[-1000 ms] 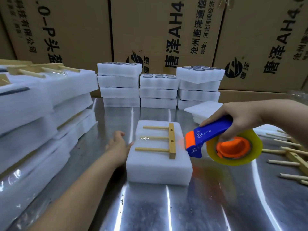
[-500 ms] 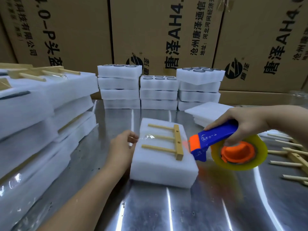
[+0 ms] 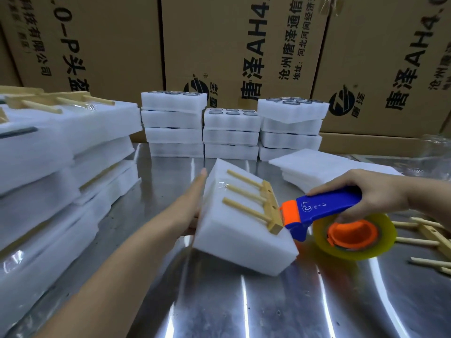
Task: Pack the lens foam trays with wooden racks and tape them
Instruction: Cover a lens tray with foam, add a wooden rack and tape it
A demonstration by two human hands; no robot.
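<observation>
A white foam block (image 3: 234, 237) stands tilted on the metal table (image 3: 219, 308), its left side raised. A wooden rack (image 3: 253, 203) with three pegs lies on top, with clear tape over it. My left hand (image 3: 190, 206) lies flat against the block's left side, fingers straight; whatever is under the block is hidden. My right hand (image 3: 366, 193) grips the blue handle of a tape dispenser (image 3: 324, 211). Its orange head touches the rack's bar at the block's right edge. A yellowish tape roll (image 3: 353, 236) hangs below the handle.
Three stacks of lens foam trays (image 3: 231, 132) stand at the back before cardboard boxes (image 3: 234, 45). Taped packs (image 3: 61, 152) pile up on the left. Flat foam sheets (image 3: 324, 164) lie back right, and loose wooden racks (image 3: 424, 237) sit at the right edge.
My left hand has pushed up the block's left side, so the block now tilts and has turned clockwise. The dispenser's head has moved in against the rack's bar.
</observation>
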